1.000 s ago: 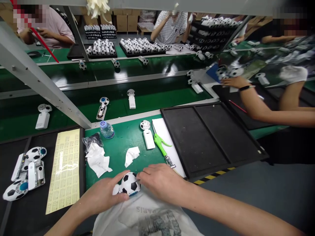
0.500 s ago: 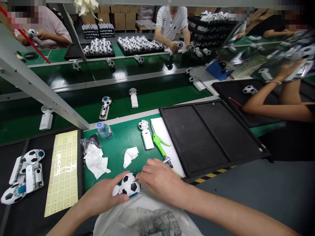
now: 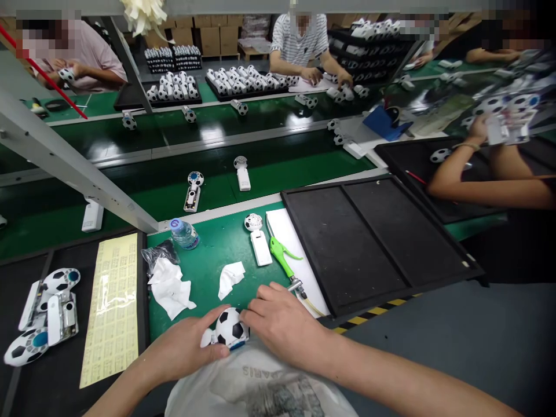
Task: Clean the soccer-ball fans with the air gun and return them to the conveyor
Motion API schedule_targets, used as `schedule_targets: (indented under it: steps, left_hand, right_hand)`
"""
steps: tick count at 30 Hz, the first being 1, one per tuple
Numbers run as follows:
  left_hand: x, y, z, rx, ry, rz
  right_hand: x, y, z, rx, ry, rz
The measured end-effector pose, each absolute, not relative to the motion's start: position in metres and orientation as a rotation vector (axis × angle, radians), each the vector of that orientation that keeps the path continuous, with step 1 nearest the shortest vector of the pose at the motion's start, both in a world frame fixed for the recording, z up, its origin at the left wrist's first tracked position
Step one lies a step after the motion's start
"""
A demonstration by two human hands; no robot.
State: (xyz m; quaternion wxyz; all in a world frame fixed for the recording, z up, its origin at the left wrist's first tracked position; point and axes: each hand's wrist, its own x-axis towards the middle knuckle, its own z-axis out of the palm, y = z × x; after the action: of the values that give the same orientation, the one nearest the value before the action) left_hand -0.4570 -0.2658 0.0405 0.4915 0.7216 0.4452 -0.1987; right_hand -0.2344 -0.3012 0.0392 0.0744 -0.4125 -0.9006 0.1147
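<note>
At the bench's near edge, close to my body, my left hand (image 3: 191, 347) is closed around a white handheld fan with a black-and-white football-patterned head (image 3: 231, 326). Its thumb lies below and its fingers above. My right hand (image 3: 282, 321) has curled fingers pressed to the right side of that head; the fingertips are partly hidden. Beyond them lie a crumpled white tissue (image 3: 231, 278) and another fan (image 3: 260, 246) with its white body towards me. Right of that fan, a green air blow gun (image 3: 281, 255) rests on white paper (image 3: 313, 289).
Left stands a black tray (image 3: 56, 370) with opened fan parts (image 3: 56, 313) and a yellow label sheet (image 3: 110, 307). A water bottle (image 3: 185, 233) and tissues (image 3: 171, 289) sit nearby. A black divided tray (image 3: 373, 231) is right; a co-worker's arm (image 3: 478, 179) is beyond. Conveyor belts (image 3: 286, 156) run behind.
Both my hands stay on the fan with hardly any movement. On the near belt the fans have shifted right; on the far belt, left. The co-worker at right has moved the held parts leftward.
</note>
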Motion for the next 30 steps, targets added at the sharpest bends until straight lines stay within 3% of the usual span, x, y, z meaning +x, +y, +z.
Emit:
schedule_targets:
  steps: [6,14,30]
  left_hand:
    - [-0.455,-0.268,0.041,1.793,1.045,-0.558]
    - [-0.456,-0.268,0.040,1.791,1.039,-0.548]
    - [-0.462,-0.272,0.030,1.861,0.987,-0.426]
  right_hand:
    - [-0.225,-0.284,0.036,-0.934,-2.801,0.620]
    - [-0.236,-0.284,0.029,-0.953,-2.760,0.400]
    - [-0.244,-0.275,0.030,-0.695,-2.821,0.668]
